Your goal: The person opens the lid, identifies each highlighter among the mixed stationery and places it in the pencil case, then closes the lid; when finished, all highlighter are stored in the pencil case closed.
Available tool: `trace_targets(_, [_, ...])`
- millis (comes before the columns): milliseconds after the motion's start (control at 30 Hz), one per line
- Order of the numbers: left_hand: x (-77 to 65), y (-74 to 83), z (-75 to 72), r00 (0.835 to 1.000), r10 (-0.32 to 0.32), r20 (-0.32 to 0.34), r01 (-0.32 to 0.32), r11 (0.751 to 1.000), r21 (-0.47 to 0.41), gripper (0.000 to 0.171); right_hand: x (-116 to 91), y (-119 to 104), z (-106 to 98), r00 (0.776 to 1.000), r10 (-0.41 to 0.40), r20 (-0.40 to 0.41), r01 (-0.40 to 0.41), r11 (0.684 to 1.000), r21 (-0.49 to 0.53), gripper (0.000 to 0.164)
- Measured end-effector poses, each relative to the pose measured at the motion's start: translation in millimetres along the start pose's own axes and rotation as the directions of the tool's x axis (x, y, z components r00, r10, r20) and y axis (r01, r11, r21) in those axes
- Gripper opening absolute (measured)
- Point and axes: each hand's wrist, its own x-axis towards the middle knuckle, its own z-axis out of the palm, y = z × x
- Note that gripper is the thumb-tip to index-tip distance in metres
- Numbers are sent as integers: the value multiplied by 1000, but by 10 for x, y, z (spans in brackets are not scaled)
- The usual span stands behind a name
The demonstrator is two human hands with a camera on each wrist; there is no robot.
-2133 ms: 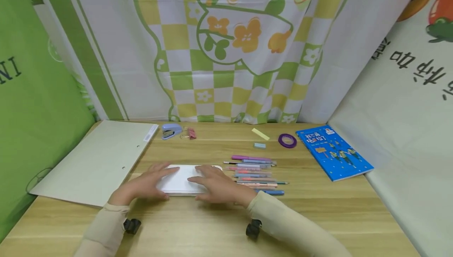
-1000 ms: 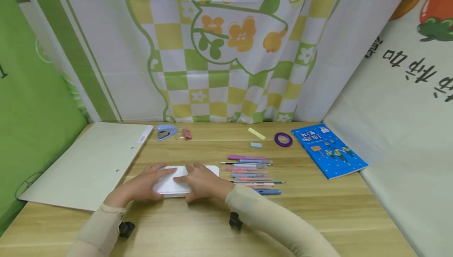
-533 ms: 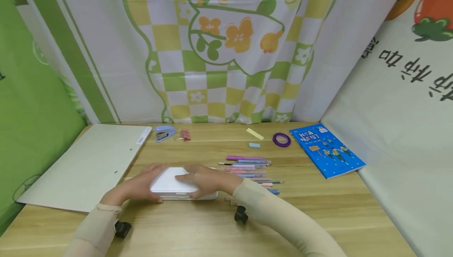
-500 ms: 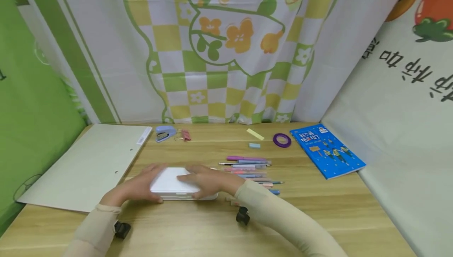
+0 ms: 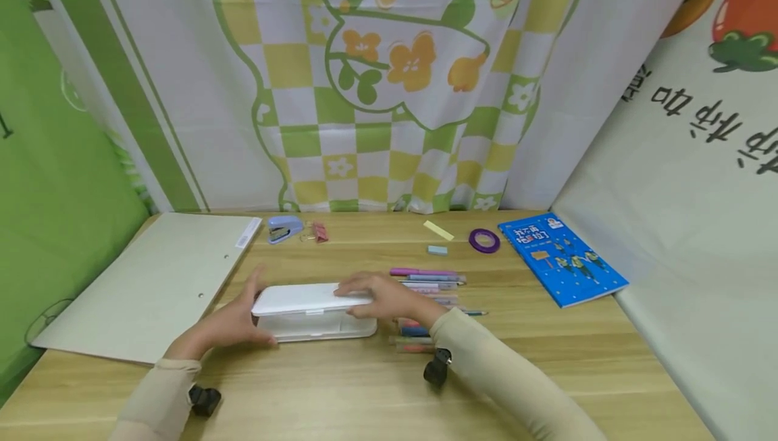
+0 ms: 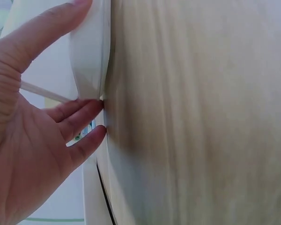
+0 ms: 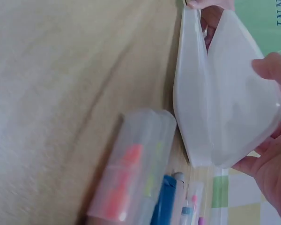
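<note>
A white plastic pencil case (image 5: 304, 327) lies on the wooden table with its lid (image 5: 298, 298) partly raised, so a gap shows along the front. My left hand (image 5: 234, 316) holds the case's left end, thumb at the front; in the left wrist view the fingertips (image 6: 96, 110) reach the end wall near the tabletop. My right hand (image 5: 385, 298) grips the right part of the lid, and in the right wrist view its thumb (image 7: 269, 68) lies on top with fingers at the edge. Several pens and highlighters (image 7: 126, 178) lie right beside the case, partly behind the right hand.
A beige folder board (image 5: 152, 286) lies at left. Along the back are a lavender stapler (image 5: 284, 229), pink binder clips (image 5: 319, 231), a yellow strip (image 5: 438, 230), a blue eraser (image 5: 437, 250) and purple tape (image 5: 484, 240). A blue book (image 5: 562, 258) lies at right.
The lid has tilted up from the base, lifted by my right hand, which has moved right along the case. Some pens beside it have shifted toward the front.
</note>
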Motion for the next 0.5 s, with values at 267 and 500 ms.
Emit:
trace_targets(267, [-24,-2,37,1000,13,-27,-12,999,51,148,131,188,-106,903,402,-153,-290,831,475,36])
trace_targets(500, [25,-2,25,1000,25,11,-25,997,72,147,268,457,-96,719,666,-200,-246,513,822,33])
